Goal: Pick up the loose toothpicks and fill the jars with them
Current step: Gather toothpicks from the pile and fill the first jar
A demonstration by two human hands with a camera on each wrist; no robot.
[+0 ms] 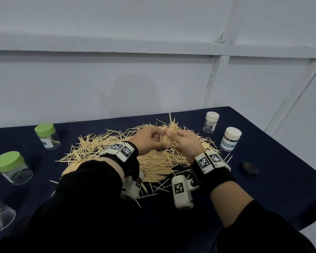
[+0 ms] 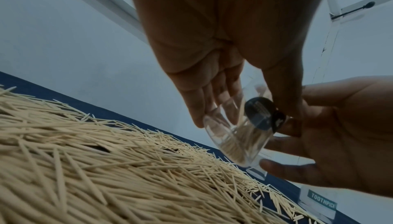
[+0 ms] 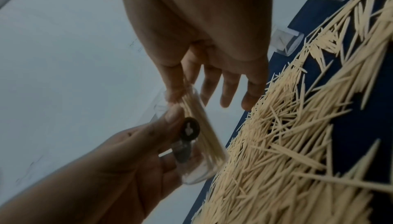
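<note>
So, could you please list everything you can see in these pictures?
pile of toothpicks: one, pale wood, mid-table
green-lid jars: two, left side
edge jar: one, clear, near left, cut off by the frame
white-lid jars: two, right side
loose lid: one, black, right of the pile
held jar: one, clear, open, partly filled, above the pile
bundle: one, pale wood, at the held jar's mouth
table: one, navy
wall: pale grey, behind
wrist cameras: two, white
left hand: grips the held jar
right hand: pinches the bundle
</note>
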